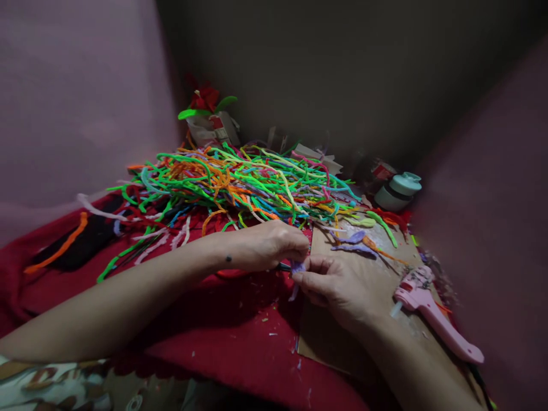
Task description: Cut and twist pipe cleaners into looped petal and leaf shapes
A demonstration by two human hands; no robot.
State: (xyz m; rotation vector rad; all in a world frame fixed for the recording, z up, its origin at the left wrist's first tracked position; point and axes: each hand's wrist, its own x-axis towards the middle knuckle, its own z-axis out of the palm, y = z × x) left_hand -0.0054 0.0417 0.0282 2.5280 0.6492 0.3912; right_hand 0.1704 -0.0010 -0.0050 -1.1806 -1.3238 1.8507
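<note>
Near the middle of the head view, my right hand (336,285) is closed, thumb and fingers pinching a short purple pipe cleaner piece (296,267). From the other side my left hand (285,242) meets it, its bent fingers closed at the top of the same piece. Under the left hand a dark slim tool tip (282,266) shows beside the purple piece; the rest is hidden. Purple and orange shaped pipe cleaner pieces (355,246) lie on the cardboard (329,337) beyond my right hand.
A big heap of coloured pipe cleaners (240,182) covers the back of the red cloth (240,348). At the right lies a pink glue gun (436,314), nozzle towards my right forearm. A jar with a mint lid (398,191) and a red flower (205,98) stand behind.
</note>
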